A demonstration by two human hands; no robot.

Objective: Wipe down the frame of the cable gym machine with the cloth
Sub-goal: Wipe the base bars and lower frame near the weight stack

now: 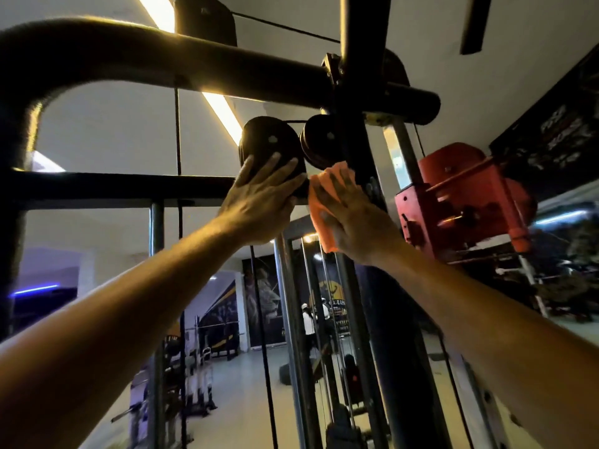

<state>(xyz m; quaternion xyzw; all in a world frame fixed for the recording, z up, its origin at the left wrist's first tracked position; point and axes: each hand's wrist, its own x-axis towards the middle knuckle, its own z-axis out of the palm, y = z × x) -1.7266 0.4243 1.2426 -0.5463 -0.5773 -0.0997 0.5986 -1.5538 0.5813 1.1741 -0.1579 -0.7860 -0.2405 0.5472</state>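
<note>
Both forearms reached up and forward from the lower corners of the view. The left hand (pixel 259 202) lay flat, fingers straight and spread, with the palm pressed against the black pulley cover (pixel 270 147); it gripped nothing. The right hand (pixel 351 218) was also flat, fingers extended, and pressed the orange cloth (pixel 319 209) against the black upright post (pixel 369 176) of the machine frame. The cloth sat between that palm and the post, just right of the pulley cover, and its lower edge hung below the heel of the hand. A second black pulley wheel (pixel 319 144) sat directly above the cloth, touching or nearly touching the post. To the right of the post, a red carriage bracket (pixel 460 196) was mounted on a chrome guide rod (pixel 400 150). A thick curved black top tube (pixel 162 56) ran overhead, and a thinner cable (pixel 285 27) stretched above it. A black crossbar (pixel 113 189) extended left from the pulley cover. Farther back, a lit ceiling strip (pixel 220 111), weight racks (pixel 194 367) and a lion wall poster (pixel 262 303) were visible across the gym floor.
</note>
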